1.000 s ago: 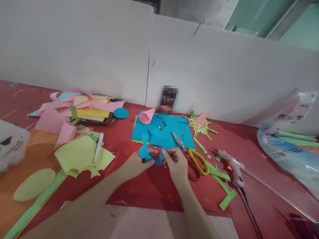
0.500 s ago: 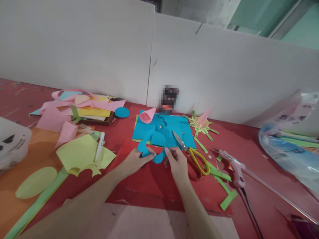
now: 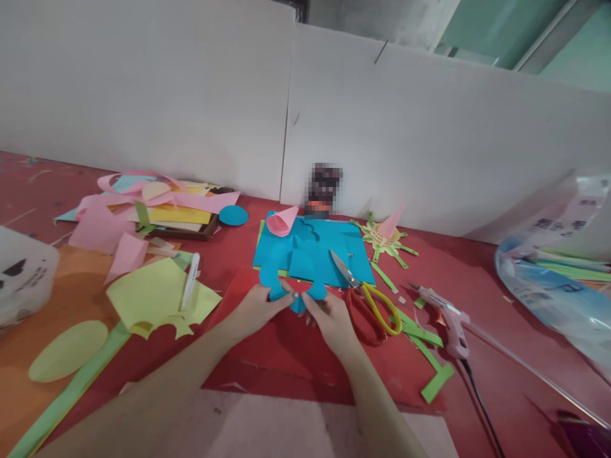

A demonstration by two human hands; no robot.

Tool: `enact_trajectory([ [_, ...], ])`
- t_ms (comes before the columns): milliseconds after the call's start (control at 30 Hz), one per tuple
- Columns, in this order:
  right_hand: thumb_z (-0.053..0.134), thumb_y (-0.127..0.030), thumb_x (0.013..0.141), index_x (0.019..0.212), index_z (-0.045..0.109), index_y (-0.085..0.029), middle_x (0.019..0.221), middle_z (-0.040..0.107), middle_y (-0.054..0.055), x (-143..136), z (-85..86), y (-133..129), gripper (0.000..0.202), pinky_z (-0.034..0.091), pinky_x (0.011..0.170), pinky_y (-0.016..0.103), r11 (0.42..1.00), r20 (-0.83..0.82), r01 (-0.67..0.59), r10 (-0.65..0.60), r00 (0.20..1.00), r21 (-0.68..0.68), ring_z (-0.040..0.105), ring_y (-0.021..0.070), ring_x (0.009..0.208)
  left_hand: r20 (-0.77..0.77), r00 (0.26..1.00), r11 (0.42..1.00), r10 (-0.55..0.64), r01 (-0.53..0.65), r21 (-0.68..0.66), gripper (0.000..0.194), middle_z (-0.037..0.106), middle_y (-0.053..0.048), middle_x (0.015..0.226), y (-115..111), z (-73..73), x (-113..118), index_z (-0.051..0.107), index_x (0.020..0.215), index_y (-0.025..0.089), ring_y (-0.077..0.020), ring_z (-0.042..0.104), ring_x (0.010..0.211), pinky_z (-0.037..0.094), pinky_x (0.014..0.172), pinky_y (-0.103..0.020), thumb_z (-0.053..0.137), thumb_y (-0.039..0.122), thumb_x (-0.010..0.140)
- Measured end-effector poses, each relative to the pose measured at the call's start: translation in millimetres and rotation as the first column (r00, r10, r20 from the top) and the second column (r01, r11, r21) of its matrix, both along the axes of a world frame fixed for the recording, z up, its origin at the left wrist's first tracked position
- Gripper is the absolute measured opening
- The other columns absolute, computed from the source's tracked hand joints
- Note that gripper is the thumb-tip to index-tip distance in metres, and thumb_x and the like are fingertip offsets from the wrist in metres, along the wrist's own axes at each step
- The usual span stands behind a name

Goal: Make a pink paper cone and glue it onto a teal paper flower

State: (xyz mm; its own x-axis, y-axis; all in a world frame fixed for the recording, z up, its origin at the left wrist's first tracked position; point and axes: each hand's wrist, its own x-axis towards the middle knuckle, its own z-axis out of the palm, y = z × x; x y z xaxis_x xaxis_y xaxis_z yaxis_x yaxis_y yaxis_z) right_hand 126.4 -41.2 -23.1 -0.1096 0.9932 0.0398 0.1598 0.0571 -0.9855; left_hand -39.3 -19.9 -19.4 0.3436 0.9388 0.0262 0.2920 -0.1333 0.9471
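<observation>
Between my two hands is a blue scalloped paper cutout (image 3: 270,275), held over a red sheet (image 3: 286,356). My left hand (image 3: 260,308) pinches its left part, and my right hand (image 3: 329,318) grips the right part, with the fingertips of both close together at the middle. Just beyond them lie blue paper sheets (image 3: 353,245), with a pink paper cone (image 3: 282,221) on their back left corner. Scissors with yellow and red handles (image 3: 377,305) rest to the right of my right hand, blades partly over the blue paper.
A pink glue gun (image 3: 451,324) with a cord lies at right, near green paper strips (image 3: 436,381). Behind it sits a paper flower with a pink cone (image 3: 387,232). At left are yellow-green paper (image 3: 153,292), a white pen (image 3: 189,283) and a heaped tray (image 3: 205,230). Plastic-wrapped paper (image 3: 554,273) stands far right.
My right hand has moved slightly left and down, closer to my left hand. The blue cutout's right part has shifted, and its lower lobe is now more covered by fingers.
</observation>
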Motion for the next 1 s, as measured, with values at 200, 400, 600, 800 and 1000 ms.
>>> enact_trajectory([
  [200, 0.055, -0.045, 0.077, 0.061, 0.056, -0.017, 0.051, 0.057, -0.001, 2.3, 3.8, 1.2, 0.032, 0.038, 0.047, 0.021, 0.997, -0.127, -0.061, 0.054, 0.99, -0.05, 0.049, 0.0095, 0.045, 0.141, 0.988, 0.997, -0.069, 0.073, -0.026, 0.026, 0.064, -0.001, 0.073, 1.2, 0.4, 3.6, 0.058, 0.07, 0.016, -0.014, 0.058, 0.073, 0.045, 0.076, -0.026, 0.052, 0.04, 0.078],
  [400, 0.058, -0.047, 0.074, 0.061, 0.058, -0.016, 0.052, 0.059, 0.001, 3.6, 3.0, -0.1, 0.033, 0.039, 0.047, 0.022, 0.991, -0.203, -0.096, 0.076, 0.976, -0.093, 0.05, 0.01, 0.045, 0.179, 0.981, 0.993, -0.079, 0.092, -0.069, 0.024, 0.064, -0.001, 0.074, 2.2, -0.5, 1.0, 0.057, 0.071, 0.016, -0.0144, 0.059, 0.074, 0.045, 0.076, -0.027, 0.055, 0.039, 0.076],
  [600, 0.057, -0.047, 0.074, 0.062, 0.056, -0.017, 0.05, 0.057, -0.001, 1.0, 3.8, 0.4, 0.032, 0.039, 0.046, 0.022, 0.988, -0.169, -0.135, 0.122, 0.978, -0.07, 0.049, 0.0096, 0.044, 0.122, 0.987, 0.993, -0.105, 0.111, -0.047, 0.025, 0.064, -0.002, 0.077, 1.4, 0.2, -1.0, 0.059, 0.076, 0.016, -0.0136, 0.059, 0.074, 0.046, 0.071, -0.025, 0.055, 0.04, 0.077],
  [800, 0.059, -0.044, 0.074, 0.063, 0.052, -0.019, 0.049, 0.052, -0.004, -1.0, 5.2, -0.5, 0.028, 0.04, 0.045, 0.021, 0.996, -0.171, -0.085, 0.077, 0.982, -0.039, 0.048, 0.0094, 0.043, 0.138, 0.972, 0.978, -0.19, 0.2, -0.062, 0.024, 0.067, -0.003, 0.082, -3.8, 8.1, 2.1, 0.062, 0.079, 0.015, -0.0149, 0.061, 0.079, 0.047, 0.076, -0.027, 0.056, 0.038, 0.076],
  [1000, 0.06, -0.043, 0.073, 0.064, 0.052, -0.018, 0.053, 0.055, -0.003, -1.3, 2.8, -0.7, 0.027, 0.04, 0.045, 0.021, 0.992, -0.185, -0.107, 0.094, 0.978, -0.06, 0.049, 0.0095, 0.045, 0.139, 0.975, 0.983, -0.172, 0.179, -0.046, 0.019, 0.067, -0.001, 0.081, -3.2, 9.9, 0.2, 0.062, 0.078, 0.017, -0.0135, 0.06, 0.077, 0.046, 0.075, -0.026, 0.056, 0.035, 0.076],
])
